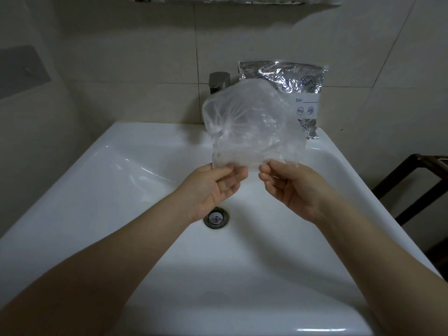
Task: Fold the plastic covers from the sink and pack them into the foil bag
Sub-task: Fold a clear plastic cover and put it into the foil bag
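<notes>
1 clear plastic cover [247, 124] was pinched at its lower edge by left hand [213, 185] and right hand [288, 187] fingertips above the sink [116, 170]; foil bag [300, 81] was propped behind.

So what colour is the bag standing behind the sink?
Shiny crinkled silver, with a white label panel; the foil bag shows in the head view.

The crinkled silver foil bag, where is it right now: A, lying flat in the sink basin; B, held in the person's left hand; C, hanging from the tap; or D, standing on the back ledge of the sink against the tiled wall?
D: the crinkled silver foil bag stands upright on the white sink ledge against the wall, while both hands hold only the clear plastic cover.
</notes>
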`<action>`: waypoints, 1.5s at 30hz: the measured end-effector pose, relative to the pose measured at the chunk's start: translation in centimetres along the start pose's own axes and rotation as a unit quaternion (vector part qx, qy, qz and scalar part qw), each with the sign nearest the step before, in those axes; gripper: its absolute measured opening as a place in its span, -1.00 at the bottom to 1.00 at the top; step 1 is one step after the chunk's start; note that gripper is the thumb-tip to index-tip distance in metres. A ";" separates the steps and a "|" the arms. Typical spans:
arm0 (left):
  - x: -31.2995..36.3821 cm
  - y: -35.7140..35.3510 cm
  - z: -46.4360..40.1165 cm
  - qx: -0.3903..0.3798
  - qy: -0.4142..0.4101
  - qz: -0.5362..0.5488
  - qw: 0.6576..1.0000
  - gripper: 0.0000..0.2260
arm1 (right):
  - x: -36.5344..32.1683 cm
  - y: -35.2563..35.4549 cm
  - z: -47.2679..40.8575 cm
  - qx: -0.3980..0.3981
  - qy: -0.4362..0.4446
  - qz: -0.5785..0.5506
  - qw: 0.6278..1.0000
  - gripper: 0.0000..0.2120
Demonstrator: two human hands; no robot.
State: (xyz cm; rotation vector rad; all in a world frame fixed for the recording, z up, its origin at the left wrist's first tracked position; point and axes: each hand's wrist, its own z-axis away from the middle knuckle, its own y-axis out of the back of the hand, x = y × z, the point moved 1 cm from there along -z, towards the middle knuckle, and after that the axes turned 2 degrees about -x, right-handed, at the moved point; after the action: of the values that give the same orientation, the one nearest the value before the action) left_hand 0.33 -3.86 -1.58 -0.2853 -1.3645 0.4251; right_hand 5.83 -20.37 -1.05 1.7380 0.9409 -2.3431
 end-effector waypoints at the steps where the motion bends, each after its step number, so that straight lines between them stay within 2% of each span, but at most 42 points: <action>1: -0.1 0.1 -0.1 0.013 0.006 -0.017 1.000 -0.91 | 0.1 0.1 0.0 0.015 0.001 0.032 0.999 -0.93; 3: -0.2 0.1 -0.2 0.046 0.013 -0.043 0.998 -0.95 | 0.3 0.4 -0.1 0.052 0.004 0.090 0.995 -0.98; 5: 0.0 0.3 -0.3 0.071 0.003 -0.056 0.996 -0.94 | 0.3 0.7 -0.1 0.081 0.007 0.148 0.986 -0.94; 7: 0.2 0.4 -0.2 0.072 -0.007 -0.061 0.996 -0.90 | 0.2 0.7 -0.1 0.080 0.009 0.180 0.980 -0.93; 10: 0.4 0.4 0.0 0.061 -0.006 -0.095 0.994 -0.90 | 0.2 0.4 0.0 0.057 0.015 0.181 0.982 -0.97; 13: 0.3 0.4 0.0 0.089 -0.020 -0.155 0.984 -0.92 | 0.3 0.2 0.0 0.039 0.008 0.175 0.984 -0.84; 15: 0.3 0.4 0.0 0.099 -0.028 -0.171 0.980 -0.93 | 0.3 0.2 0.0 0.040 -0.001 0.162 0.986 -0.83; 18: 0.6 0.2 0.0 0.082 -0.019 -0.129 0.988 -0.90 | 0.1 0.1 0.0 0.034 -0.019 0.115 0.993 -0.82; 20: 0.6 0.1 0.1 0.079 0.006 -0.057 0.995 -0.84 | 0.0 0.0 0.0 0.030 -0.029 0.085 0.995 -0.80; 25: 0.8 -0.1 0.2 0.081 0.051 0.095 0.991 -0.77 | -0.1 -0.1 0.1 0.013 -0.052 -0.044 0.998 -0.64; 29: 0.9 -0.4 0.2 0.053 0.044 0.150 0.986 -0.78 | -0.5 -0.2 0.2 -0.004 -0.037 -0.149 0.988 -0.76; 31: 0.9 -0.2 0.2 0.027 0.032 0.167 0.985 -0.79 | -0.6 -0.1 0.3 -0.021 -0.032 -0.180 0.983 -0.92; 32: 0.9 0.0 0.2 0.009 0.027 0.171 0.985 -0.80 | -0.7 -0.1 0.3 -0.040 -0.032 -0.197 0.979 -0.86; 34: 0.9 0.2 0.2 -0.019 0.019 0.147 0.989 -0.78 | -0.8 0.1 0.2 -0.066 -0.027 -0.193 0.979 -0.68; 37: 0.8 0.3 0.0 -0.019 0.019 0.063 0.998 -0.81 | -0.6 -0.1 0.1 -0.031 -0.018 -0.130 0.991 -0.85; 41: 0.2 0.5 -0.2 0.003 0.031 -0.075 0.997 -0.88 | -0.2 0.1 -0.1 0.062 0.028 0.039 0.997 -0.88; 43: -0.1 1.0 -0.5 0.028 0.030 -0.154 0.987 -0.93 | -0.2 0.6 -0.1 0.094 0.028 0.092 0.991 -0.93; 45: -0.2 1.3 -0.7 0.049 0.022 -0.186 0.981 -0.95 | -0.3 1.0 -0.2 0.127 0.026 0.132 0.983 -0.87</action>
State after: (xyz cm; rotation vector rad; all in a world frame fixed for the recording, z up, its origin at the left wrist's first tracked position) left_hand 0.83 -2.69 -2.43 0.0430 -1.3137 0.1712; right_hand 6.51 -21.13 -1.23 1.8849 0.3958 -2.3310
